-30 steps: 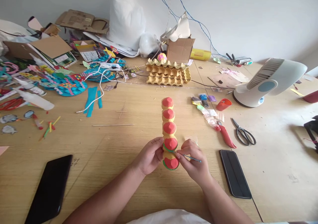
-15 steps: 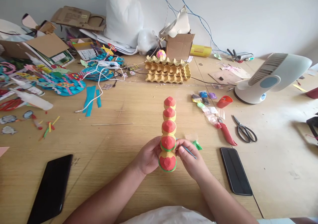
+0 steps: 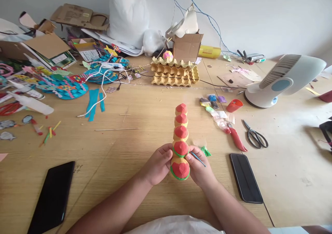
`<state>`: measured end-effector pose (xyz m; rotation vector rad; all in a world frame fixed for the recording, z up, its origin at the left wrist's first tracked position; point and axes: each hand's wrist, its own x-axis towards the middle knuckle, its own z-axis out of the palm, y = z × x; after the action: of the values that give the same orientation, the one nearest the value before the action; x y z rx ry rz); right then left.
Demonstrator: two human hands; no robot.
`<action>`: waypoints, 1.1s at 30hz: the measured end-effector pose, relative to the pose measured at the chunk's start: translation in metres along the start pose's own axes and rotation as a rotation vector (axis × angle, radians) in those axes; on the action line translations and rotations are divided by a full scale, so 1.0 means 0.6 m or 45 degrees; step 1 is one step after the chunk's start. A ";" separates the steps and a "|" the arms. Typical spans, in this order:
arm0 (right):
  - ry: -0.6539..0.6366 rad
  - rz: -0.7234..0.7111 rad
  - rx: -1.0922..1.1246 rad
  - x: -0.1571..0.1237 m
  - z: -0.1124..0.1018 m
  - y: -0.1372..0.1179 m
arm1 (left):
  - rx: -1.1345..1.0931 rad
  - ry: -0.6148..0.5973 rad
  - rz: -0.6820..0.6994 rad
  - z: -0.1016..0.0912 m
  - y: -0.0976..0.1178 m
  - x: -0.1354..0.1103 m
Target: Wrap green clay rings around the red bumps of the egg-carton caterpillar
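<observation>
Between my hands I hold a strip of egg carton (image 3: 181, 132), its row of several cups pointing away from me. Red clay caps top the cups, and green clay edges the two nearest ones. My left hand (image 3: 158, 163) grips the strip's left side, thumb near the second cup. My right hand (image 3: 201, 168) is closed on the right side by the same cup. A thin blue modelling tool (image 3: 198, 159) also sticks out of my right hand. A packet of green clay (image 3: 206, 151) lies on the table just beyond that hand.
Phones lie at left (image 3: 53, 196) and right (image 3: 246, 178). Scissors (image 3: 255, 133), a red-handled knife (image 3: 237, 137), a red cup (image 3: 234, 105) and clay packets (image 3: 212, 98) are on the right, before a white fan (image 3: 280, 82). Egg trays (image 3: 173, 73) stand behind; blue paper crafts (image 3: 70, 89) sit left.
The egg carton strip has shifted slightly right and turned a little. My left thumb now rests more visibly along its side. The blue tool stays in my right hand.
</observation>
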<state>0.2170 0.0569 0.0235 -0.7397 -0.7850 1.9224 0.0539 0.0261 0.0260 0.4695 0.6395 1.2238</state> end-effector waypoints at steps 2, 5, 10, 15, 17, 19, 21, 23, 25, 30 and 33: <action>0.020 0.011 0.027 0.000 0.002 0.000 | 0.026 0.005 0.025 0.001 -0.001 0.000; 0.026 0.014 0.030 -0.001 0.002 0.000 | 0.049 0.074 0.034 0.001 -0.002 0.001; 0.004 0.042 0.027 -0.004 0.001 -0.001 | 0.065 0.136 0.045 0.003 0.000 0.003; -0.027 0.122 0.076 -0.007 0.001 -0.002 | 0.075 0.101 0.090 0.005 0.004 0.002; -0.013 0.149 0.070 -0.007 -0.001 -0.003 | 0.057 0.044 0.082 0.005 0.005 0.001; 0.002 0.164 0.069 -0.008 -0.003 -0.004 | 0.036 -0.005 0.071 0.005 0.005 0.000; 0.002 0.174 0.074 -0.008 -0.004 -0.005 | 0.038 0.002 0.064 0.005 0.005 0.000; -0.009 0.184 0.089 -0.009 -0.005 -0.006 | 0.060 0.049 0.065 0.005 0.005 -0.001; -0.023 0.194 0.107 -0.009 -0.004 -0.006 | 0.086 0.082 0.066 0.005 0.005 -0.001; -0.007 0.195 0.118 -0.008 -0.003 -0.004 | 0.129 0.072 0.074 0.005 0.006 -0.004; 0.003 0.200 0.116 -0.008 -0.004 -0.003 | 0.099 0.093 0.055 0.007 0.005 -0.005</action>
<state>0.2214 0.0538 0.0242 -0.7665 -0.6489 2.0826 0.0538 0.0243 0.0315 0.5073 0.7443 1.2653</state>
